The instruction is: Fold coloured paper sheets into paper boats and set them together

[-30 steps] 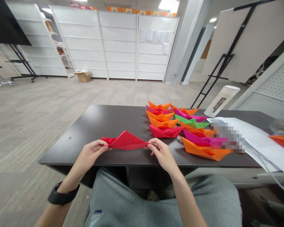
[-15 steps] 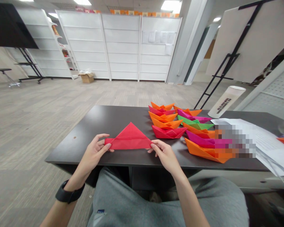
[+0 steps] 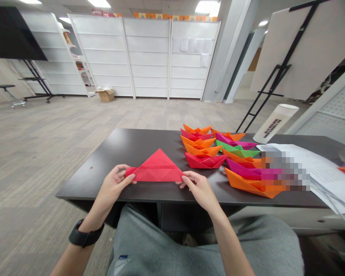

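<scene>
A sheet of red paper, folded to a triangle with a band along its lower edge, is held just above the dark table. My left hand pinches the left end of the band, thumb in front and fingers behind. At the right corner my right hand grips the same paper between thumb and fingers. The peak of the triangle points away from me. Just right of it, a red paper boat stands at the near end of a row of folded boats.
The dark table carries two rows of paper boats, among them an orange boat and a green boat. Behind them stands a white cylinder. White printed sheets lie at the right, partly under a blurred patch.
The left end of the band now bends back around the fingers of my left hand. My right hand has shifted very slightly left; both hands keep hold of the red paper.
</scene>
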Motion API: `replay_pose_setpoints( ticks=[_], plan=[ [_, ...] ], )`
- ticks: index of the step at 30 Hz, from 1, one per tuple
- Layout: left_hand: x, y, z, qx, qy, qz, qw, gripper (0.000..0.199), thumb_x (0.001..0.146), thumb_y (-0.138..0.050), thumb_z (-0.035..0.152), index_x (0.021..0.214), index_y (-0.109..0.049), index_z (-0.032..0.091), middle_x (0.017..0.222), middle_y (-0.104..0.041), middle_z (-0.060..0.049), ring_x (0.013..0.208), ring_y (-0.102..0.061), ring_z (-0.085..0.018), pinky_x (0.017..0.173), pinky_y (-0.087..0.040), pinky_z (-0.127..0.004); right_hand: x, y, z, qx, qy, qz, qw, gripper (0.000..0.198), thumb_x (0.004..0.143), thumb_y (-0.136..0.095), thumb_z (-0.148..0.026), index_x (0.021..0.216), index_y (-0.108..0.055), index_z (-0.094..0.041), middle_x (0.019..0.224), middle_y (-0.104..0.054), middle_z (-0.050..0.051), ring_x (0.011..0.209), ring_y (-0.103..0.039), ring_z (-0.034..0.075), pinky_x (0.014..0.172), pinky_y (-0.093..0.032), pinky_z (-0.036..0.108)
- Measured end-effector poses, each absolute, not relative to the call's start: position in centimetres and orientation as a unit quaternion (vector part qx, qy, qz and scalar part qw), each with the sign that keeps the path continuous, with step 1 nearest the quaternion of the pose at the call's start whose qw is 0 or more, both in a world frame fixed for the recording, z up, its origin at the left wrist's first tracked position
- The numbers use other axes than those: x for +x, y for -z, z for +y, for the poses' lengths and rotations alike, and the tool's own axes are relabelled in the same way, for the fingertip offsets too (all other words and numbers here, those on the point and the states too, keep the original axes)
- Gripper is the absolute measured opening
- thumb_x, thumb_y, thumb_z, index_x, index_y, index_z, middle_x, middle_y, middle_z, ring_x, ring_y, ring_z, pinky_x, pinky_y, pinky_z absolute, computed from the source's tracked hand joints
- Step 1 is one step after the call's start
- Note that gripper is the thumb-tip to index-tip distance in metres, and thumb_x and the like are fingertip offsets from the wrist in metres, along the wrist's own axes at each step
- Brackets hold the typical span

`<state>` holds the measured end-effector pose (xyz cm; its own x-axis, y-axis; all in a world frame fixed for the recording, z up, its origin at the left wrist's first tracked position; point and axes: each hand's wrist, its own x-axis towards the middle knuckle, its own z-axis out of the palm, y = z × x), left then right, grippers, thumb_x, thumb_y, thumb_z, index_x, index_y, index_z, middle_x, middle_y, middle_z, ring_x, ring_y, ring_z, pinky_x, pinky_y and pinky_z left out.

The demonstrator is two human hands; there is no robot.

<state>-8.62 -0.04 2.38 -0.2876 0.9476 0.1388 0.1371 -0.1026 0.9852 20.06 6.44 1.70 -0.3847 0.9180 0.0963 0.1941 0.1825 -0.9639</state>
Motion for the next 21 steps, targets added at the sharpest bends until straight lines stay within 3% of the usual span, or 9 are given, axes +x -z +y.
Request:
replay_pose_setpoints(
  ticks=[5, 14, 17, 21],
  plan=[
    [-8.76, -2.11, -0.03, 0.486, -0.579, 0.563, 0.335, 0.033, 0.073, -0.079, 0.045, 0.079, -0.058, 0.020, 0.080, -0.068, -0.001, 0.068, -0.069, -0.017, 0.069, -0.055, -0.029, 20.00, -1.61, 6.46, -0.408, -0.492, -0.673, 0.373, 0.026, 0.093, -0.055, -0.040, 0.098, -0.069, -0.018, 0.089, -0.078, 0.008, 0.074, -0.072, 0.020, 0.070, -0.051, 0.031],
    [-9.14, -2.09, -0.43, 0.522, -0.544, 0.571, 0.325, 0.028, 0.081, -0.071, 0.045, 0.085, -0.073, 0.018, 0.087, -0.074, -0.007, 0.083, -0.070, -0.022, 0.075, -0.055, -0.031, 19.98, -1.67, 6.42, -0.426, -0.480, -0.668, 0.378, 0.026, 0.093, -0.055, -0.040, 0.098, -0.069, -0.018, 0.087, -0.078, 0.008, 0.072, -0.072, 0.020, 0.064, -0.050, 0.029],
    [-9.18, -2.00, -0.30, 0.522, -0.547, 0.569, 0.324, 0.027, 0.080, -0.073, 0.045, 0.082, -0.071, 0.018, 0.077, -0.072, -0.005, 0.073, -0.068, -0.020, 0.070, -0.055, -0.030, 20.04, -1.69, 6.37, -0.414, -0.477, -0.677, 0.377, 0.024, 0.093, -0.054, -0.039, 0.095, -0.068, -0.019, 0.087, -0.077, 0.006, 0.072, -0.071, 0.020, 0.067, -0.051, 0.029],
    [-9.30, -1.87, -0.20, 0.515, -0.558, 0.555, 0.339, 0.039, 0.076, -0.077, 0.040, 0.107, -0.064, 0.020, 0.074, -0.069, 0.000, 0.067, -0.068, -0.017, 0.069, -0.055, -0.029, 20.18, -1.79, 6.21, -0.403, -0.445, -0.706, 0.376, 0.019, 0.092, -0.058, -0.036, 0.090, -0.069, -0.021, 0.085, -0.075, 0.004, 0.079, -0.070, 0.020, 0.072, -0.050, 0.029]
  ],
)
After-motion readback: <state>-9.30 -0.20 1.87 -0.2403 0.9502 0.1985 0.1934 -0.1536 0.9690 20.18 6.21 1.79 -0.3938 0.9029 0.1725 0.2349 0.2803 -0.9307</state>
